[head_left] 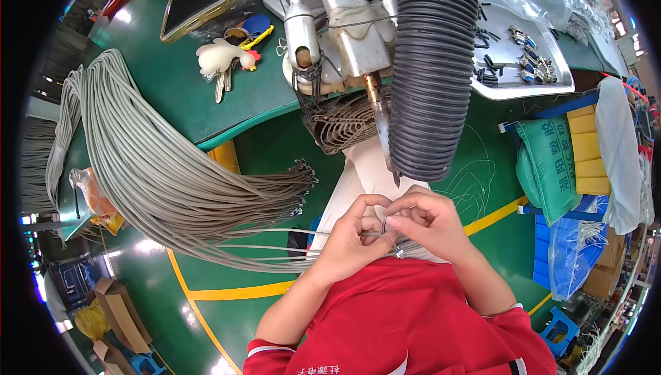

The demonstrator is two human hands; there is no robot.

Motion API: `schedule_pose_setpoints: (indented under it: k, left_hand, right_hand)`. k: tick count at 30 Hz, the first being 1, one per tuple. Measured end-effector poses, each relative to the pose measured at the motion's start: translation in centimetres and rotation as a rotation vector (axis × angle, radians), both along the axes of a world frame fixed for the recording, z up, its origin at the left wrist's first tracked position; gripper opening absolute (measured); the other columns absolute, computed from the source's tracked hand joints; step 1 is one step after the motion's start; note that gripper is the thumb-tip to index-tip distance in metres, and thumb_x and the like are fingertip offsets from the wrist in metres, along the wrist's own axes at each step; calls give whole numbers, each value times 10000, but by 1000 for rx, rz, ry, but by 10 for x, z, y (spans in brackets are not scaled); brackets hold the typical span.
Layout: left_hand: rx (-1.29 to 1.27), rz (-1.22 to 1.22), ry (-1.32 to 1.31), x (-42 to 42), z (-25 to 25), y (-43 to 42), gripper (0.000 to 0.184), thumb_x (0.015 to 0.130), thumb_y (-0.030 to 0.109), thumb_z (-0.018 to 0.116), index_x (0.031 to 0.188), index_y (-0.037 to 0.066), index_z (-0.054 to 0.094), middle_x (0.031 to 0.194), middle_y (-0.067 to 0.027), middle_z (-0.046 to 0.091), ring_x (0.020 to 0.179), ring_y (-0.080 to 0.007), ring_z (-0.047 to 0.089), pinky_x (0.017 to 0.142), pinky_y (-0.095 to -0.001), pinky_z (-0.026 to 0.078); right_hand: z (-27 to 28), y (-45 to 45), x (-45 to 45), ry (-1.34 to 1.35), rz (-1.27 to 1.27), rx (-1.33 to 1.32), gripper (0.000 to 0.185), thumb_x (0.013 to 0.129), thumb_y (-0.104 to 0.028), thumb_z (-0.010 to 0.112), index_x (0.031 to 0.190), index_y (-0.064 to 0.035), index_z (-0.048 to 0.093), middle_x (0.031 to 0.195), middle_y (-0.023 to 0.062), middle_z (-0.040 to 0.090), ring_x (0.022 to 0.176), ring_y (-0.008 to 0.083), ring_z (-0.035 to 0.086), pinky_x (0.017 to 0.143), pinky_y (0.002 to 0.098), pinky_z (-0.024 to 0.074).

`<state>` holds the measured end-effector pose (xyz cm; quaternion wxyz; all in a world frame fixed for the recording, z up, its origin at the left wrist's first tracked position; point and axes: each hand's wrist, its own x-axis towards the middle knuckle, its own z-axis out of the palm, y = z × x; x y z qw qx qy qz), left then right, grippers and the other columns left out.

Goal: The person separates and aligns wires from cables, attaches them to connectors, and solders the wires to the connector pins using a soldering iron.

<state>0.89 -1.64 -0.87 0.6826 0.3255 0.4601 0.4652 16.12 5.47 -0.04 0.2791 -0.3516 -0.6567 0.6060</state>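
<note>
Fingertip work here, low in the centre of the frame: the left hand [358, 234] is pinching from one side, the right hand [421, 220] is pinching from the other, and the two are almost meeting. Each grip is closing thumb against fingers, leaving hardly any gap, and both seem to be holding a small cable end [383, 226] — though the fingers are hiding which part each one has. A few grey cables [265, 259] are running in from the left and passing under the left hand, while a metal connector [400, 252] is showing just below the fingers. Good handling, I'd judge, is calling for the left grip to be steadying the cable close behind its end while the right is doing the fine fingering, lightly, so that nothing is bending or twisting. The big bundle [158, 144] at the left is hanging over the edge of the counter [169, 100], so a little slack is worth keeping — a tug from that weight could be spoiling the pinch. And the pointed tip [396, 178] is hanging right above the knuckles; keeping the hands low is looking wise, as it may be hot.
</note>
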Motion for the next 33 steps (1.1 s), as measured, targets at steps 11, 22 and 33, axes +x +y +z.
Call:
schedule_pose_setpoints:
  k: [11, 22, 33]
  left_hand:
    - [16, 57, -10, -1, -1, 2, 450, 753, -68, 540, 1154, 47, 370, 680, 10, 547, 552, 22, 430, 476, -124, 305]
    - [124, 186, 516, 5, 2, 1, 576, 670, 17, 629, 1174, 52, 351, 557, -11, 523, 468, -71, 432, 467, -199, 358]
    - [280, 250, 846, 11, -3, 2, 675, 634, 4, 609, 1234, -10, 301, 550, -61, 536, 540, -216, 557, 570, -278, 466]
  right_hand:
    - [-9, -5, 3, 151, -4, -341, 104, 732, 9, 622, 835, 3, 612, 736, -12, 494, 514, -4, 341, 436, 171, 240]
    - [5, -10, -7, -94, -35, 512, 109, 714, -18, 649, 822, -23, 629, 700, 45, 552, 462, 74, 434, 417, 207, 342]
    - [13, -6, -11, -205, -55, 319, 100, 709, -56, 660, 802, -24, 636, 693, 43, 587, 456, 80, 445, 417, 219, 356]
